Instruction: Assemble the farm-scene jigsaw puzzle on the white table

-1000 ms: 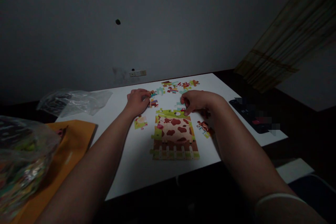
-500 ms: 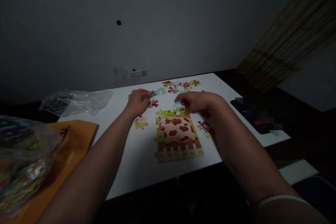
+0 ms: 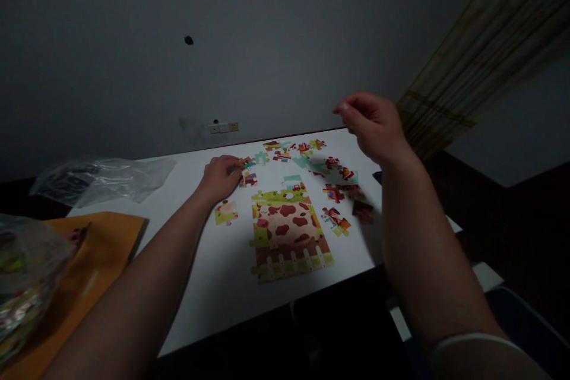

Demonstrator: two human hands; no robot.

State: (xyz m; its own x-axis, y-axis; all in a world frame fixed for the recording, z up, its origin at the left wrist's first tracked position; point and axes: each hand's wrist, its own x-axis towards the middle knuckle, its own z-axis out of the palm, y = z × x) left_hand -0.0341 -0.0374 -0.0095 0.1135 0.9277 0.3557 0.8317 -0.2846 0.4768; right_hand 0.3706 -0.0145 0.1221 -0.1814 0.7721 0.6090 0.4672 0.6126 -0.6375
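The right hand is now raised away from the cow puzzle on the surface, its grip curled, contents unclear, while the near-left clear bag contains colourful things.

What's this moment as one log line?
Left hand: at small multicoloured jigsaw pieces | Right hand: raised above white rectangular table | Red-spotted cow jigsaw section: flat on table

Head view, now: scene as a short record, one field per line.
left hand: at left hand, fingers on or beside loose pieces
right hand: right hand raised above the table, no piece visible in it
assembled: cow section, fence along its near edge
left side: orange envelope, clear plastic bag
table: white tabletop
unclear: whether the left fingers grip a piece
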